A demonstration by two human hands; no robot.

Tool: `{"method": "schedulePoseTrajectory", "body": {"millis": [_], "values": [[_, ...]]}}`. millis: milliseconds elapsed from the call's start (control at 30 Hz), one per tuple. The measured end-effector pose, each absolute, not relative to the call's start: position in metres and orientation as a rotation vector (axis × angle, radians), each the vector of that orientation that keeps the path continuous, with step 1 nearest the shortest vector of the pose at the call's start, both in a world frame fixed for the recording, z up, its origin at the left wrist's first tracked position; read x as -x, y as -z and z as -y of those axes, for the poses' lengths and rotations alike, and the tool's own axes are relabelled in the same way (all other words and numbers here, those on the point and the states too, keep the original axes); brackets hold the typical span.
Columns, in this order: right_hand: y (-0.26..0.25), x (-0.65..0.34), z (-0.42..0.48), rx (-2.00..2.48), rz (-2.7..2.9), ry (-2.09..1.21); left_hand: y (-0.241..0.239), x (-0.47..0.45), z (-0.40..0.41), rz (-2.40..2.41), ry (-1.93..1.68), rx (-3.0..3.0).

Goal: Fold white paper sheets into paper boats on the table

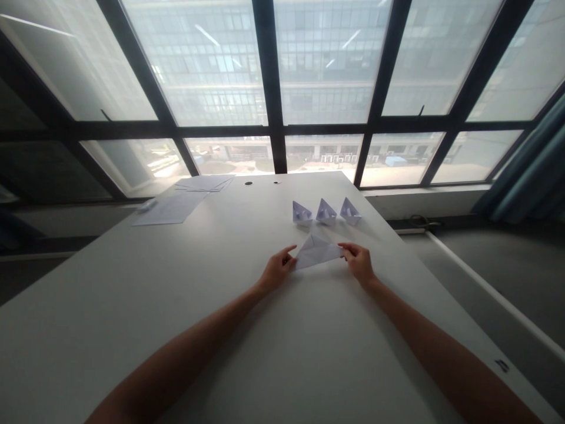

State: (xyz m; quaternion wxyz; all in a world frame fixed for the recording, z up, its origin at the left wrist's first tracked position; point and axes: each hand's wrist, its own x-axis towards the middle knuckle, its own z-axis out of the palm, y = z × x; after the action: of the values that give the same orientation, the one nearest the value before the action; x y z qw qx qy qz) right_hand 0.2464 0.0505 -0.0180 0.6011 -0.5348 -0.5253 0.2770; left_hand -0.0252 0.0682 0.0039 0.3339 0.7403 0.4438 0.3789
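A folded sheet of white paper (318, 253), roughly triangular with its peak pointing away from me, is between my two hands just above or on the table. My left hand (279, 268) pinches its left corner, the index finger stretched a little over the edge. At the opposite corner, my right hand (358, 259) grips the paper between thumb and fingers. Just beyond it stand three folded paper boats in a row: a left one (302, 214), a middle one (326, 212) and a right one (350, 211).
The white table (220, 365) reaches toward large windows. Several paper sheets (165, 210) lie at its far left, beside a small pale crumpled item (147, 205). A round cable hole (248, 183) is near the far edge. A small dark mark (502, 365) is at the right edge.
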Motion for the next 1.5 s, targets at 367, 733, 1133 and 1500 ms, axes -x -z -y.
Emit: {"method": "schedulePoseTrajectory", "body": {"millis": [367, 733, 1133, 1500], "values": [[0.003, -0.241, -0.032, 1.869, 1.813, 0.076, -0.015, 0.022, -0.04, -1.106, -0.415, -2.842], [-0.003, -0.196, -0.001, 1.759, 2.039, 0.015, -0.026, 0.021, -0.033, -0.757, -0.323, -2.835], [0.017, -0.185, 0.003, 1.919, 2.114, -0.144, -0.013, 0.02, -0.038, -0.888, -0.076, -2.8], [0.017, -0.197, -0.003, 1.943, 2.001, 0.007, -0.007, 0.018, -0.037, -0.967, -0.188, -2.833]]}}
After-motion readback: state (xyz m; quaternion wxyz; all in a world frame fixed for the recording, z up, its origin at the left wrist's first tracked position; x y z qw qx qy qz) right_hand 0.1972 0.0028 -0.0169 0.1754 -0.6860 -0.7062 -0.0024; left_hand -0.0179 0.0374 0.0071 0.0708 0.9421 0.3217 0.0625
